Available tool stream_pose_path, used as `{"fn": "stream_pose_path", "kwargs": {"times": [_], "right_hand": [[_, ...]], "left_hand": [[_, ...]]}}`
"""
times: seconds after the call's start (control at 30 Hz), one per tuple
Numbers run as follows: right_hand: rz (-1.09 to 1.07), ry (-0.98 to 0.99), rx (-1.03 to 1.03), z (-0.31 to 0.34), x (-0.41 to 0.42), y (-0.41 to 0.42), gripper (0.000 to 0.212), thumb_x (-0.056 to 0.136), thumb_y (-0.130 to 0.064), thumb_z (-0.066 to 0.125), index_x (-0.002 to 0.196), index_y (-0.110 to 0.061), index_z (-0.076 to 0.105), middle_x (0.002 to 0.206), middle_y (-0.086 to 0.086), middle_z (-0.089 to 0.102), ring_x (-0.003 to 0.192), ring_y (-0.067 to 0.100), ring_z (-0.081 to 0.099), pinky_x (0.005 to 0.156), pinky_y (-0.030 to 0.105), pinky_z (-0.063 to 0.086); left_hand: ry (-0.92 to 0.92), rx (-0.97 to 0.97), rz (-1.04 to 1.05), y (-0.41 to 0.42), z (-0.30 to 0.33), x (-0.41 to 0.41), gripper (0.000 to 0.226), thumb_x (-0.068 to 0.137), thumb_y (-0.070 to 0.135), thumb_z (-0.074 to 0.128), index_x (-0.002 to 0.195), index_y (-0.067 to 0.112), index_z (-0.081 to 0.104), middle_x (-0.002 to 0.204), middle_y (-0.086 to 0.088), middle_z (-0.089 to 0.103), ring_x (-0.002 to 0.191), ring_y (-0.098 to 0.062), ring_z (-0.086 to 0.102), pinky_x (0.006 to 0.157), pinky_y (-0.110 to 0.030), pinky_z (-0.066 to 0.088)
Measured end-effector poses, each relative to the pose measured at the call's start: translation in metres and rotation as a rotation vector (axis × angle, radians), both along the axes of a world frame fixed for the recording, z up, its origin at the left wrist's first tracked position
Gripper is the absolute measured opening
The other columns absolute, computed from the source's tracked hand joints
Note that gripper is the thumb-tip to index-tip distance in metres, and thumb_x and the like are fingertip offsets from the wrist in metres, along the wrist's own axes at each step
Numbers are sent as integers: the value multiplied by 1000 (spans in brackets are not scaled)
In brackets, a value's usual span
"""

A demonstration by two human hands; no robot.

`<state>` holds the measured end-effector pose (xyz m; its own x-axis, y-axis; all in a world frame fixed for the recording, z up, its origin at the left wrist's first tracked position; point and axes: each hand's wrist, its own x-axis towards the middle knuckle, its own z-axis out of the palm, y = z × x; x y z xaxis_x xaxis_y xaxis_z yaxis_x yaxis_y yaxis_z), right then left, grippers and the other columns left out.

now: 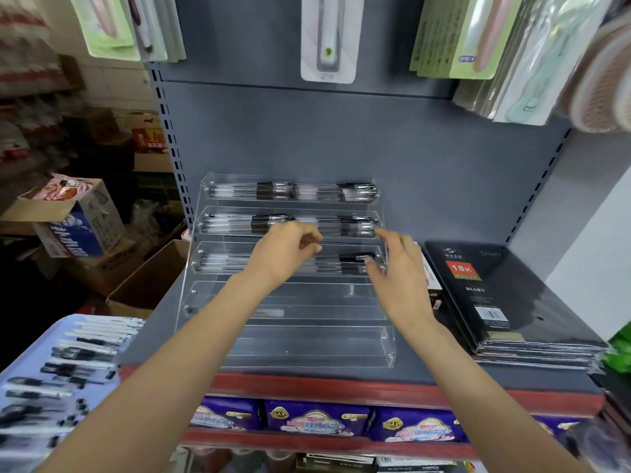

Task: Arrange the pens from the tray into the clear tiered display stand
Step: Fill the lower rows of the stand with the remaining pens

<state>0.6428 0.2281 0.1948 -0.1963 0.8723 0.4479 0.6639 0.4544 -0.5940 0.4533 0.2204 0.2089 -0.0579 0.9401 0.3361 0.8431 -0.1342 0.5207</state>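
Note:
The clear tiered display stand (307, 343) sits on a grey shelf. Its top three tiers hold rows of black-capped pens (293, 191); the lower tiers hold none. My left hand (286, 250) hovers over the middle of the third tier with fingers curled toward the thumb; I cannot tell whether it pinches anything. My right hand (396, 268) is at the right end of that tier, fingers relaxed, its thumb touching the caps of the pens there (351, 259). A lavender tray (20, 368) at the lower left carries several loose pens (78, 353).
A stack of black diary notebooks (495, 295) lies right of the stand. Packaged goods (329, 39) hang on the back panel above. Purple packets (317, 419) fill the shelf below the red edge. Cardboard boxes (78, 220) crowd the floor to the left.

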Motion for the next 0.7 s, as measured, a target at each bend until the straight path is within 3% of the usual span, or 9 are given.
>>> {"fn": "stream_pose_path", "kwargs": {"times": [0.13, 0.2, 0.33, 0.43, 0.53, 0.7], "right_hand": [[199, 38, -59, 17, -51, -23, 34, 92, -14, 54, 126, -16, 51, 115, 1, 56, 96, 10, 55, 90, 19, 44], [289, 17, -85, 19, -86, -37, 29, 92, -14, 55, 120, -15, 56, 106, 1, 59, 86, 8, 56, 81, 13, 42], [450, 3, -114, 8, -168, -76, 24, 92, -14, 54, 115, -14, 59, 104, 3, 61, 86, 9, 58, 85, 24, 48], [552, -51, -155, -11, -241, -111, 25, 93, -14, 51, 117, -13, 59, 105, 5, 61, 93, 15, 58, 87, 30, 48], [615, -97, -255, -42, -316, -148, 24, 94, -14, 49, 115, -12, 59, 106, 7, 59, 95, 20, 57, 86, 38, 49], [616, -335, -439, -112, -416, -183, 17, 96, -11, 42, 100, -1, 55, 94, 17, 54, 86, 36, 54, 76, 49, 46]], "left_hand": [[2, 67, 17, -38, 5, -34, 16, 89, 18, 61, 102, 17, 70, 98, 0, 69, 88, -13, 61, 84, -33, 50], [-4, 82, 63, -64, 4, -62, 18, 89, 18, 60, 105, 17, 69, 98, 2, 69, 88, -12, 62, 84, -28, 50], [-16, 61, 236, -125, -14, -143, 20, 91, 20, 58, 108, 18, 68, 93, 4, 68, 82, -11, 61, 77, -26, 49], [20, -41, 347, -171, -39, -214, 18, 91, 22, 57, 105, 18, 68, 90, 1, 70, 78, -14, 61, 70, -26, 47], [27, -169, 422, -210, -71, -285, 16, 92, 24, 55, 103, 21, 67, 90, 3, 69, 78, -16, 61, 72, -30, 50], [24, -412, 444, -250, -144, -380, 16, 93, 23, 51, 95, 21, 67, 99, -6, 68, 89, -29, 62, 73, -43, 52]]}}
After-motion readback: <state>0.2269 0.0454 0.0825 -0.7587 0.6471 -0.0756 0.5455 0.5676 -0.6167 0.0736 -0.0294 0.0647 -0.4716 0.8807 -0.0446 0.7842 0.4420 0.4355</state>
